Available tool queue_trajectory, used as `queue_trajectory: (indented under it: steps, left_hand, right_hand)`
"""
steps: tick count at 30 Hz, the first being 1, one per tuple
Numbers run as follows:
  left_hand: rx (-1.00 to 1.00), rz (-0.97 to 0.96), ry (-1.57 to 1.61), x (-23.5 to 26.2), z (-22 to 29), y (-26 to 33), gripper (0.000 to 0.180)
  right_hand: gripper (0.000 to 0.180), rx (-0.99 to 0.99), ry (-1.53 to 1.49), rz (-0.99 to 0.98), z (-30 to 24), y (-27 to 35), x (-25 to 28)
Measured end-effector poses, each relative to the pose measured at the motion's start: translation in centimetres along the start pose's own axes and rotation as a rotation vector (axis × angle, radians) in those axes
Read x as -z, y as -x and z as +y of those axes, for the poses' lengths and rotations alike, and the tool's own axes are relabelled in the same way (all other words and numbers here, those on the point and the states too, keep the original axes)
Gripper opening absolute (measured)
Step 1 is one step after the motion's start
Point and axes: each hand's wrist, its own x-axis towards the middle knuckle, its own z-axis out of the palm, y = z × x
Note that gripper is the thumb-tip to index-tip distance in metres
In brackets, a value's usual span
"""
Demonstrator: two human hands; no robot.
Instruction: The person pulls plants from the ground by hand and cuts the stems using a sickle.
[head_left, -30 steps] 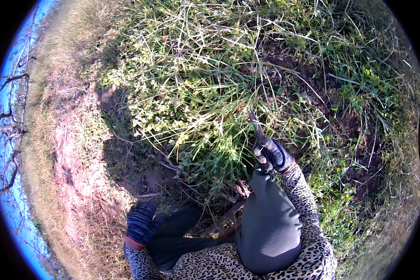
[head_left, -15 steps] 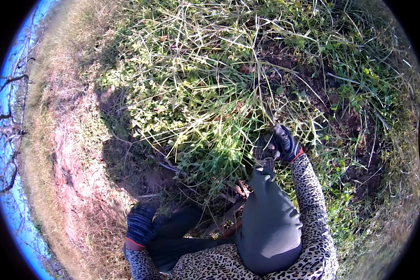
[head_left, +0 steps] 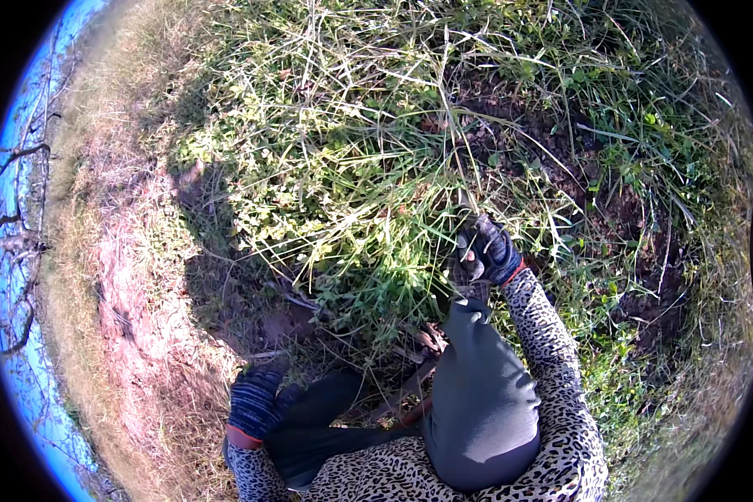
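Observation:
My right hand (head_left: 487,251), in a dark glove with a red cuff, is clenched low in a clump of long grass (head_left: 368,209), its fingers closed around some stems just beyond my raised right knee (head_left: 485,393) in grey trousers. My left hand (head_left: 255,397), in a dark blue glove, rests by my left leg near bare shaded ground. Its fingers point away from me, and whether they hold anything is hidden. Both sleeves are leopard-patterned.
A thin brown stick or handle (head_left: 410,386) lies between my legs. Dark bare soil (head_left: 560,134) shows beyond the grass on the right. Dry, pale grass and dirt (head_left: 125,276) cover the left side. Green weeds surround my right arm.
My right hand has moved slightly away from me, deeper into the grass clump. The thin stalk that stuck up from its fist a second ago no longer shows. The left hand stays put.

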Motion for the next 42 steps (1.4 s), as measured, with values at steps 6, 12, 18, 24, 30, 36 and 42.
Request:
queue_trajectory:
  steps: [6, 12, 18, 24, 30, 36, 42]
  left_hand:
    - [-0.018, -0.017, -0.022, -0.3, -0.2, -0.1, 0.04]
    - [-0.051, 0.008, -0.031, -0.4, -0.5, 0.1, 0.04]
    - [-0.039, 0.025, -0.017, -0.3, -0.4, 0.2, 0.039]
    - [-0.051, 0.02, -0.036, -0.5, -0.5, 0.2, 0.039]
    - [-0.039, -0.002, -0.048, -0.4, -0.2, 0.5, 0.04]
    - [-0.034, 0.008, -0.012, -0.4, -0.4, 0.3, 0.041]
    - [-0.015, 0.005, -0.003, -0.5, -0.6, 0.4, 0.041]
  right_hand:
    - [0.029, -0.003, -0.177, -0.061, 0.4, -1.1, 1.8]
    - [0.028, -0.076, -0.313, -0.055, 0.3, -1.0, 1.1]
    - [0.03, -0.038, -0.277, 0.022, 1.0, -1.4, 1.7]
    - [0.031, 0.061, -0.295, -0.02, 1.2, -1.8, 1.2]
    - [0.044, 0.013, -0.399, -0.042, 1.0, -4.0, 0.1]
    - [0.051, 0.085, -0.296, 0.032, 3.1, -6.5, -1.1]
    - [0.037, 0.17, -0.391, -0.108, 4.0, -5.0, -1.4]
